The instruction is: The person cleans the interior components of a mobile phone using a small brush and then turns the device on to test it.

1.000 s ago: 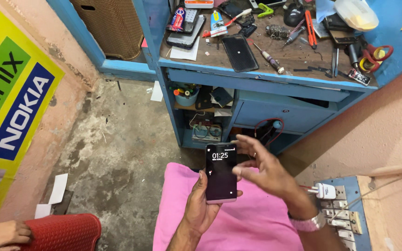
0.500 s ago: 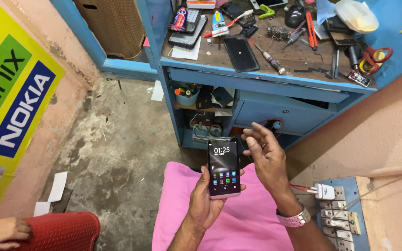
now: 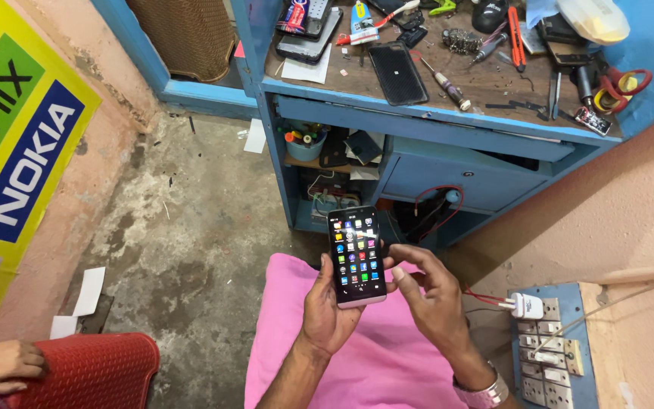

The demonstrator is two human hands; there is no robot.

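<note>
Smartphone (image 3: 357, 257), screen lit with app icons, gripped upright in left hand (image 3: 327, 310) over pink cloth (image 3: 372, 356), blue counter (image 3: 418, 121) at twelve o'clock; right hand (image 3: 429, 291) open, thumb beside its edge: handset check in progress, precise tap needed next

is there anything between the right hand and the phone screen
Nothing visible. The left hand holds the phone upright from below, screen lit with app icons. The right hand sits just to the phone's right, fingers curled toward its edge, with only open air over the pink cloth between them.
</note>
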